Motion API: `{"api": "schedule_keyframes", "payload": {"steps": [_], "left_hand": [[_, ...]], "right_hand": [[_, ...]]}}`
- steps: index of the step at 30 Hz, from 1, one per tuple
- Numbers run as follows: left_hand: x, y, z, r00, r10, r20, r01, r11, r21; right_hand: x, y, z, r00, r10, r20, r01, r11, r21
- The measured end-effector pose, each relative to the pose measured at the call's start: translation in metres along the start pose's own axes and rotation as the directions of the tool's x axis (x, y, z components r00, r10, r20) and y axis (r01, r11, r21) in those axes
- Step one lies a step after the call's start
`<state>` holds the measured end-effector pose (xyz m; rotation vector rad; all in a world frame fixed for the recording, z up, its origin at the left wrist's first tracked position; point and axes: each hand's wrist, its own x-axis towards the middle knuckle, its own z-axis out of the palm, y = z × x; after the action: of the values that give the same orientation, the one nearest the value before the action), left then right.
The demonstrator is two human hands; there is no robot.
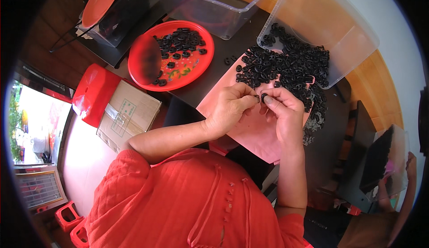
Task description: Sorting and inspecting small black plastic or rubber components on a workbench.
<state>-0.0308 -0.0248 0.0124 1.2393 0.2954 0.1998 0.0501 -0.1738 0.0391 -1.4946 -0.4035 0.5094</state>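
My left hand (230, 109) and my right hand (284, 109) meet over a pink cloth (254, 136), fingertips almost touching. Between the right thumb and fingers is a small black oval plastic piece (264, 97). The left thumb and forefinger pinch something small and dark, mostly hidden by the fingers. Just beyond my hands, a heap of black plastic pieces (286, 65) spreads across the cloth and into a tipped clear plastic bin (330, 29). Beside the heap, on the right, lie many small grey pieces (316, 119).
A round red tray (196, 71) at the left holds scattered black pieces; its left part is blurred. Behind stands another clear bin (201, 7). A cardboard box (129, 114) and red stools (69, 216) are at left. Another person's arm (407, 181) is by a bin (395, 158) at far right.
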Motion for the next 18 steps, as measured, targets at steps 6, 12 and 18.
{"api": "schedule_keyframes", "payload": {"steps": [6,12,18], "left_hand": [[0.0,-0.008,0.0,0.994,0.107,0.017,-0.107,0.994,-0.014],[-0.003,-0.006,-0.009,0.963,0.176,0.204,-0.146,0.977,-0.157],[0.001,-0.01,-0.015,0.919,0.234,0.316,-0.173,0.963,-0.207]], "right_hand": [[-0.001,0.005,0.003,0.998,-0.06,0.001,0.06,0.998,0.019],[-0.001,-0.007,-0.003,0.997,0.019,0.08,-0.029,0.992,0.12],[-0.003,-0.014,-0.01,0.978,0.129,0.166,-0.151,0.981,0.124]]}}
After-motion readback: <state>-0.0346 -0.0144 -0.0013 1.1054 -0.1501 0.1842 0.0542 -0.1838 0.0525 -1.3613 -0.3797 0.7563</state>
